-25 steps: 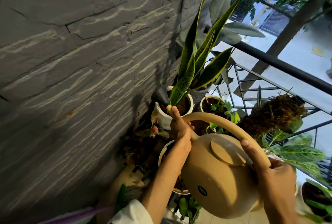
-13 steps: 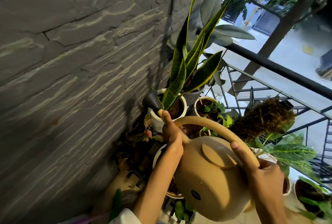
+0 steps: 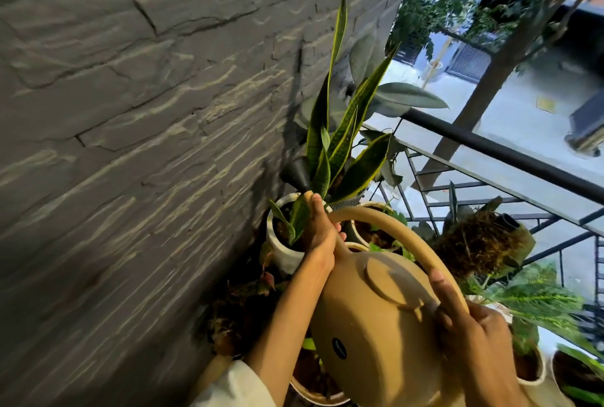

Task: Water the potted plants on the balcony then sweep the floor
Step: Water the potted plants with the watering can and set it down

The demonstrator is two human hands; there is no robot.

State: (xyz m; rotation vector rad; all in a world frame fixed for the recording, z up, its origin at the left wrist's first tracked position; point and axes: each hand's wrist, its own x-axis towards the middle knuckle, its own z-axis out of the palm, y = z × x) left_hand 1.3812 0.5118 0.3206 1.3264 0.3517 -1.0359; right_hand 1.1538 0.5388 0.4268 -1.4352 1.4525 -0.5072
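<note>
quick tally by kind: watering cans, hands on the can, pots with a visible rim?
Watering cans: 1, tan watering can
Hands on the can: 2, left hand at the spout, right hand on the handle
Pots with a visible rim: at least 5; snake plant's white pot is clearest, others partly hidden
Total: 8

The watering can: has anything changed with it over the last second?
Little. The black rose has lifted from the white pot rim up among the snake plant leaves. Left hand still grips the spout, right hand the handle of the watering can.
</note>
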